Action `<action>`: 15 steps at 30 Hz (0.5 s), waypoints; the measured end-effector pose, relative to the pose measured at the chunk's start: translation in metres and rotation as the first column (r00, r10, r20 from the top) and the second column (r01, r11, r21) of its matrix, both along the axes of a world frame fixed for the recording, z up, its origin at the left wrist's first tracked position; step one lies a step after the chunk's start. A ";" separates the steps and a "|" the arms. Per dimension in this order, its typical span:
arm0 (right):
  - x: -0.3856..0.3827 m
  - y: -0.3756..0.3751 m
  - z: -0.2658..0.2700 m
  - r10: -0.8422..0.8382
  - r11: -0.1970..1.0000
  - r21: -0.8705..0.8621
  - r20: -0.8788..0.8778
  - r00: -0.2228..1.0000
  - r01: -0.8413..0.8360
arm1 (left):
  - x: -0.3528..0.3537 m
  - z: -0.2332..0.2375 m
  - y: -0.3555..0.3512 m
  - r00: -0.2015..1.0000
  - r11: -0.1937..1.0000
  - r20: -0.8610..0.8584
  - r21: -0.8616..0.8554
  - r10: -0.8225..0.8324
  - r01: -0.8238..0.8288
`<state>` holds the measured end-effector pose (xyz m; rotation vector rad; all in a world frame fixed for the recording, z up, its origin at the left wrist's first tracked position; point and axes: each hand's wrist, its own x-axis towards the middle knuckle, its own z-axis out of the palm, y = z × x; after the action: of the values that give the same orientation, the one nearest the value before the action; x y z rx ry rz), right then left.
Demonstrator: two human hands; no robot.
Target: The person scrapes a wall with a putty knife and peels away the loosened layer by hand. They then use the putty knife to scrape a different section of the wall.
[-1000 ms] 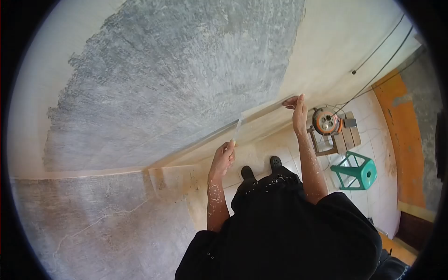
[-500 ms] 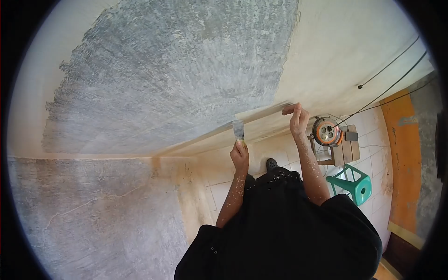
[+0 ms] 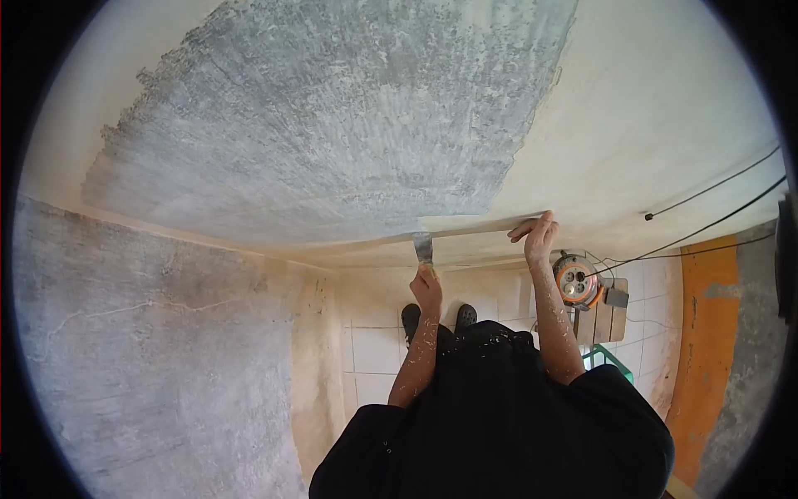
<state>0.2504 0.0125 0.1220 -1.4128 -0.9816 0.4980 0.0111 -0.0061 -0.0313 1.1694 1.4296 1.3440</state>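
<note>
My left hand [image 3: 426,291] is closed around the handle of a putty knife [image 3: 423,246]. Its flat metal blade points up at the wall and meets the lower edge of the grey, scraped patch [image 3: 349,125]. Cream paint [image 3: 615,141] still covers the wall to the right of this patch. My right hand [image 3: 540,239] is raised against the cream part, with its fingers stretched out at a narrow horizontal ledge line and nothing seen in them. Pale flakes speckle both forearms.
A round cable reel [image 3: 575,279] rests on a small wooden stool [image 3: 600,323] at the right, with black cables [image 3: 706,220] running up from it. Behind my right arm shows part of a green plastic stool [image 3: 611,361]. Another grey wall [image 3: 166,358] stands at the left.
My view has shifted, so the wall corner and floor sit differently and both shoes now show. The putty knife stays in my left hand; my right hand remains at the wall.
</note>
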 end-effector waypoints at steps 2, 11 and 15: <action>-0.003 -0.004 0.000 0.018 1.000 -0.001 -0.012 1.000 -0.018 | -0.003 0.007 -0.008 1.000 1.000 -0.004 -0.013 0.007 -0.007; -0.004 -0.007 -0.004 0.035 0.999 -0.009 -0.019 0.999 -0.035 | 0.018 0.057 0.009 0.998 0.977 -0.068 0.213 0.018 -0.003; 0.001 0.001 0.002 0.072 0.997 0.021 0.020 0.997 -0.073 | 0.015 0.034 0.008 0.993 0.995 -0.117 0.095 0.027 -0.016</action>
<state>0.2513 0.0133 0.1235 -1.3686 -1.0533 0.5270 0.0259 0.0022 0.0030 1.3176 1.4795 1.3898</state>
